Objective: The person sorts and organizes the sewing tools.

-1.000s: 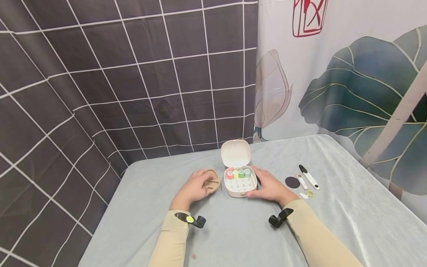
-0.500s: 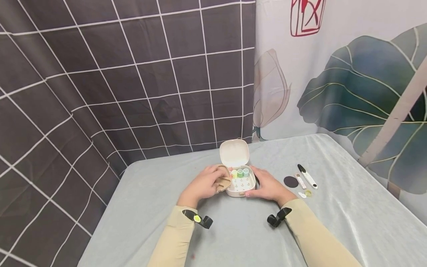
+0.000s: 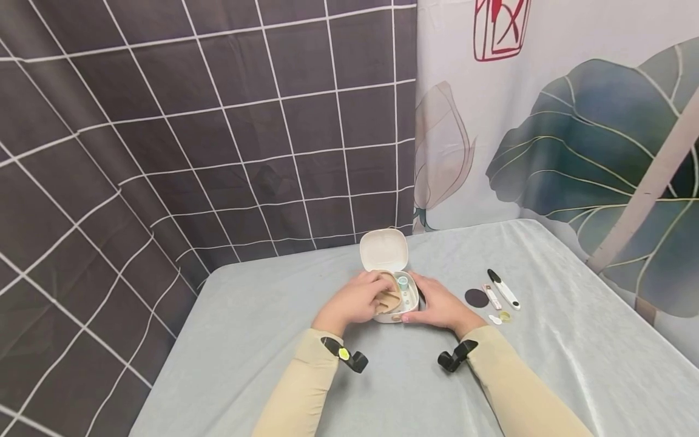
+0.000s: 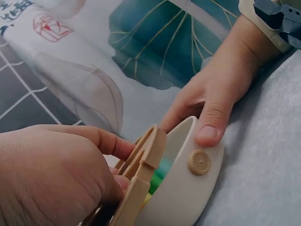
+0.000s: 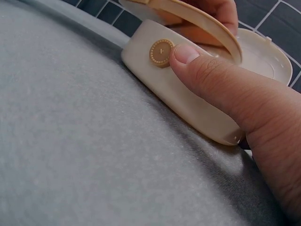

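Observation:
A cream sewing box (image 4: 181, 188) stands on the cloth with its lid (image 3: 384, 250) raised at the back. My left hand (image 3: 355, 300) pinches a tan slotted tray (image 3: 390, 302), tilted over the left part of the box opening. One pale blue thread spool (image 3: 403, 283) shows beside the tray; green and yellow ones peek out below it in the left wrist view. With my right hand (image 3: 441, 308) I grip the box's right side, thumb on the front wall next to a round tan button (image 5: 161, 52). Most of the box's inside is hidden under the tray.
On the cloth-covered table (image 3: 262, 364), to the right, lie a black disc (image 3: 477, 297), a slim white-and-red piece (image 3: 492, 297), a white tool with a black tip (image 3: 503, 289), a small white piece (image 3: 495, 319) and a yellowish round item (image 3: 505, 316). A grid-patterned curtain (image 3: 235, 121) hangs behind.
My left hand has carried the tan tray rightward from beside the box to over its opening, covering most of the spools. The right hand has kept its grip on the box.

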`<state>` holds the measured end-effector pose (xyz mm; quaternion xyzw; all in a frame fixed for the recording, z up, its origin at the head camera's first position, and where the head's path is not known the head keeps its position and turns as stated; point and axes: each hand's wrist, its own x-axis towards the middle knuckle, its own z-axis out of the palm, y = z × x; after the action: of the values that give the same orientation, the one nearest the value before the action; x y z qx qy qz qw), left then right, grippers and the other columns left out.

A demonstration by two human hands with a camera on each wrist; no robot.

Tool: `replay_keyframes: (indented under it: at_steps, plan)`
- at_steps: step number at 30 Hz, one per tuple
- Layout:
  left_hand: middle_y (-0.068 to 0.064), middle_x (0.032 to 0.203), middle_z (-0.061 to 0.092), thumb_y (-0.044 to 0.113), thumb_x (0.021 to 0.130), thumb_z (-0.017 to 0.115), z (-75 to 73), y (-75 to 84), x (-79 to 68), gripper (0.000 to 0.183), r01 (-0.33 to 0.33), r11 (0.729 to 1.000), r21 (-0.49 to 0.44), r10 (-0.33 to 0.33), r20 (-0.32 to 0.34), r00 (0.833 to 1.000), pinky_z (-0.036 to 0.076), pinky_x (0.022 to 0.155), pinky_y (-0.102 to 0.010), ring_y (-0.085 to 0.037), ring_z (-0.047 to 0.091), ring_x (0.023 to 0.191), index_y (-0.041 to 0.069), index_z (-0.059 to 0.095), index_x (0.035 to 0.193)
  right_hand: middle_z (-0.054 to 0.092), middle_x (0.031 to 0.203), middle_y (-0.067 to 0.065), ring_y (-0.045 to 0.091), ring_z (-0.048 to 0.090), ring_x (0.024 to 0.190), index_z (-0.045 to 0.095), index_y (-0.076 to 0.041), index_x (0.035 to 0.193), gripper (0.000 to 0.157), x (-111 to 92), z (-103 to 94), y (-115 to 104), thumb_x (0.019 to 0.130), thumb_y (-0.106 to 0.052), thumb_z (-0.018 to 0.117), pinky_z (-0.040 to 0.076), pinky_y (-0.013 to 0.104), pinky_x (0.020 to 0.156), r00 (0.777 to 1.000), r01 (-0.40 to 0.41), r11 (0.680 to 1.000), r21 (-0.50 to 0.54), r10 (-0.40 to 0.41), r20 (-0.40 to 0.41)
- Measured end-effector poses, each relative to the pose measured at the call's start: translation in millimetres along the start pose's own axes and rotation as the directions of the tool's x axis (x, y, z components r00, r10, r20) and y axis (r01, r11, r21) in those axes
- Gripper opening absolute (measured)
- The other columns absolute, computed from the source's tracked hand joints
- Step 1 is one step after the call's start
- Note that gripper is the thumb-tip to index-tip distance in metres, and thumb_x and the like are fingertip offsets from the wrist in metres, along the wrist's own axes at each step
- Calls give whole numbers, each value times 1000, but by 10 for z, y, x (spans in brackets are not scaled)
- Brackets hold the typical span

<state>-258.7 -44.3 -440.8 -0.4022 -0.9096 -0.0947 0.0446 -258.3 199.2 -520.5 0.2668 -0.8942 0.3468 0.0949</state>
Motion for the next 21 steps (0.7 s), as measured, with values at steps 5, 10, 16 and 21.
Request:
replay_keyframes:
  at_steps: [5,10,16,21]
  plan:
    - [5,130,58,6,90,64,68,18,111,39,-19,999,29,18,20,1000,43,106,-33,-16,53,119,25,65,124,50,149,20,43,49,133,36,1,154,112,-8,-7,-6,72,-58,83,37,60,110,1000,9,1000,-4,-9,-7]
    - [5,133,57,5,89,65,103,50,198,42,-23,998,51,21,39,999,44,105,-32,-15,53,118,26,65,126,50,149,19,42,49,133,36,0,154,111,-8,-12,-23,73,-58,83,36,60,111,1000,15,1000,-5,-15,-2]
    - [5,132,58,7,91,66,90,104,263,40,-6,998,63,2,63,998,44,103,-30,-16,53,117,26,66,126,49,150,19,42,47,135,34,-2,155,112,-18,-25,-41,72,-58,83,34,59,113,1000,-4,1000,2,4,7]
    - [4,129,60,7,91,64,99,134,318,38,-16,997,72,11,72,997,44,101,-28,-16,53,114,26,67,125,49,151,19,42,47,135,34,-2,156,112,-24,-21,-23,72,-59,83,34,59,113,1000,-6,1000,-2,6,7]
